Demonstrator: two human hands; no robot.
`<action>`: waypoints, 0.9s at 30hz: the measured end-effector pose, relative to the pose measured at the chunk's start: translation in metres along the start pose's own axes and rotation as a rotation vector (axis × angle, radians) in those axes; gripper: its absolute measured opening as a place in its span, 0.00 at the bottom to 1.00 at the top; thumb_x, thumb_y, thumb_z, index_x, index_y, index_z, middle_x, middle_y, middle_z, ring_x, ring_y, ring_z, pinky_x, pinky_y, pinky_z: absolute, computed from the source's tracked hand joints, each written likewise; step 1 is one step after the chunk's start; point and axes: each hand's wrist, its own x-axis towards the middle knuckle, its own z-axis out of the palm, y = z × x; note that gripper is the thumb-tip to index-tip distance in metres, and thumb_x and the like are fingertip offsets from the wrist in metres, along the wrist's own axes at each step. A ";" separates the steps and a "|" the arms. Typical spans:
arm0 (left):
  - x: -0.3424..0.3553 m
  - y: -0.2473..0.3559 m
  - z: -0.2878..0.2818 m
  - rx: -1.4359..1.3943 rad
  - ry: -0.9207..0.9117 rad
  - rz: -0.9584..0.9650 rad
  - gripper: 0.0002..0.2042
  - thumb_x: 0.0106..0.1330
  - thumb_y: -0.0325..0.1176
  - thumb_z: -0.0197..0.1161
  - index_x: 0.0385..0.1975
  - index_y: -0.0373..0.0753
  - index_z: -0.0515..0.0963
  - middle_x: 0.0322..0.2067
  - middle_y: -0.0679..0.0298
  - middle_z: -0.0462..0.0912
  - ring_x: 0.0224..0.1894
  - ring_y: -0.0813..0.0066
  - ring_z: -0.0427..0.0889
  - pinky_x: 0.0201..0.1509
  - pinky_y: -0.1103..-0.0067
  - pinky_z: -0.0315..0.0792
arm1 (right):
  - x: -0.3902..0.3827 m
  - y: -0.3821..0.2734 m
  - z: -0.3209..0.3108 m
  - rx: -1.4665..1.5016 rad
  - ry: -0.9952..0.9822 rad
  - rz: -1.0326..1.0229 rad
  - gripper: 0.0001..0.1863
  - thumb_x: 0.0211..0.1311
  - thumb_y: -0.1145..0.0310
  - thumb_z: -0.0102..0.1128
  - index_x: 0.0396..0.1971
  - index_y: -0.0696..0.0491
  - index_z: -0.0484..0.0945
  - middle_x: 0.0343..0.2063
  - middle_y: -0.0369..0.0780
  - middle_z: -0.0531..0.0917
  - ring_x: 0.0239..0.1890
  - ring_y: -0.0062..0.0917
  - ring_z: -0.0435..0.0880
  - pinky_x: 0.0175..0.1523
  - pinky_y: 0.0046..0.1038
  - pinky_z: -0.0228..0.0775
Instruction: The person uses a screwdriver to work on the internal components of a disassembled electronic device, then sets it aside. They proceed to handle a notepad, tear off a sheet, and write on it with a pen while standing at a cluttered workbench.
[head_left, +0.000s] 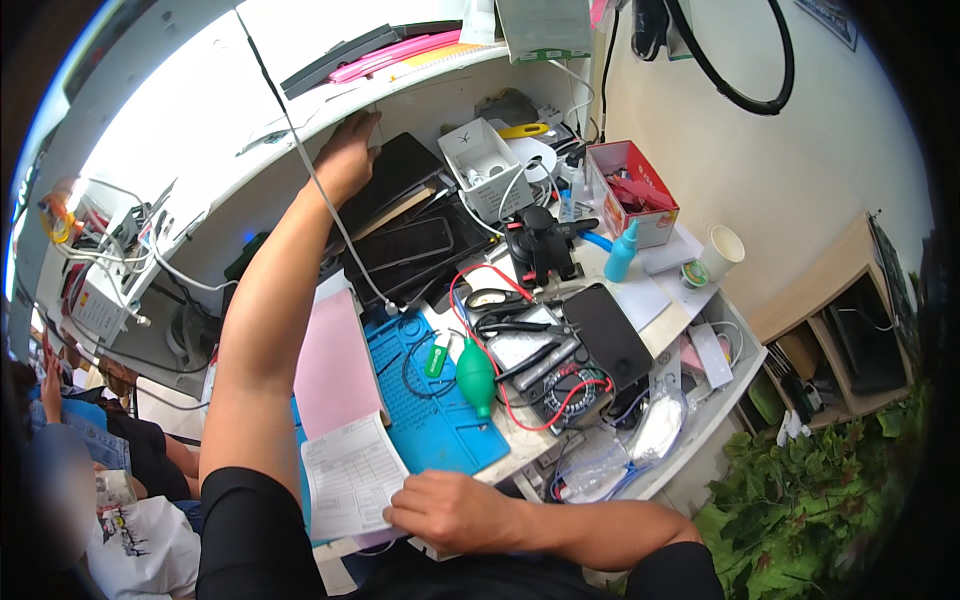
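My left hand (pixel 348 157) reaches to the back of the desk, beside a stack of flat black devices (pixel 405 165) under the shelf. Its thumb and fingers look apart, with nothing visible between them; the fingertips are partly hidden. At the desk's front edge my right hand (pixel 445 510) is closed on the lower corner of a printed form book (pixel 350 465). The book lies open, its pink sheet (pixel 335 365) folded back toward the far side. Under it is a blue repair mat (pixel 455 435), with a green air blower (pixel 476 378) and a green tag (pixel 436 361) on top.
Pliers (pixel 515 325), a multimeter (pixel 575 395) with red leads and a black phone (pixel 608 335) crowd the right side. Behind stand a white box (pixel 485 165), a red box (pixel 635 190) and a blue bottle (pixel 621 252). A cable (pixel 310 165) hangs across. Another person (pixel 140 540) sits at left.
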 end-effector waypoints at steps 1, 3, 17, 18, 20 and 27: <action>0.016 -0.003 0.012 0.035 0.014 -0.030 0.31 0.71 0.34 0.71 0.74 0.41 0.70 0.73 0.46 0.72 0.75 0.44 0.71 0.77 0.58 0.69 | -0.001 0.000 0.001 -0.009 -0.004 -0.008 0.05 0.58 0.71 0.62 0.32 0.54 0.78 0.33 0.38 0.80 0.38 0.32 0.82 0.42 0.32 0.74; 0.035 -0.007 0.028 0.122 0.028 -0.071 0.35 0.69 0.37 0.74 0.76 0.42 0.68 0.76 0.46 0.68 0.78 0.43 0.67 0.79 0.57 0.68 | -0.003 0.001 -0.001 -0.050 -0.031 0.001 0.05 0.59 0.71 0.62 0.33 0.54 0.80 0.34 0.37 0.81 0.39 0.30 0.82 0.43 0.31 0.74; 0.068 -0.017 0.073 0.332 0.197 -0.090 0.32 0.60 0.36 0.81 0.65 0.41 0.75 0.64 0.49 0.80 0.66 0.45 0.80 0.67 0.55 0.77 | -0.003 0.012 -0.010 0.002 -0.030 0.099 0.07 0.61 0.70 0.62 0.37 0.57 0.82 0.36 0.38 0.82 0.41 0.28 0.82 0.45 0.29 0.73; 0.071 -0.017 0.074 0.316 0.177 -0.115 0.31 0.61 0.36 0.81 0.64 0.41 0.76 0.63 0.49 0.81 0.65 0.45 0.81 0.66 0.55 0.77 | -0.003 0.012 -0.012 0.002 -0.032 0.098 0.07 0.61 0.70 0.62 0.37 0.57 0.82 0.36 0.38 0.82 0.41 0.28 0.82 0.45 0.29 0.73; 0.073 -0.019 0.074 0.287 0.164 -0.146 0.28 0.62 0.36 0.79 0.62 0.41 0.77 0.60 0.49 0.83 0.64 0.46 0.82 0.65 0.55 0.78 | -0.003 0.012 -0.013 0.003 -0.035 0.098 0.07 0.61 0.70 0.62 0.37 0.57 0.82 0.36 0.38 0.82 0.41 0.28 0.82 0.46 0.29 0.73; 0.073 -0.047 0.082 0.194 0.354 -0.102 0.16 0.73 0.40 0.69 0.55 0.42 0.84 0.52 0.48 0.87 0.58 0.46 0.85 0.63 0.55 0.78 | -0.003 0.011 -0.012 0.017 -0.029 0.060 0.09 0.60 0.70 0.63 0.38 0.57 0.82 0.37 0.38 0.82 0.42 0.28 0.82 0.46 0.29 0.73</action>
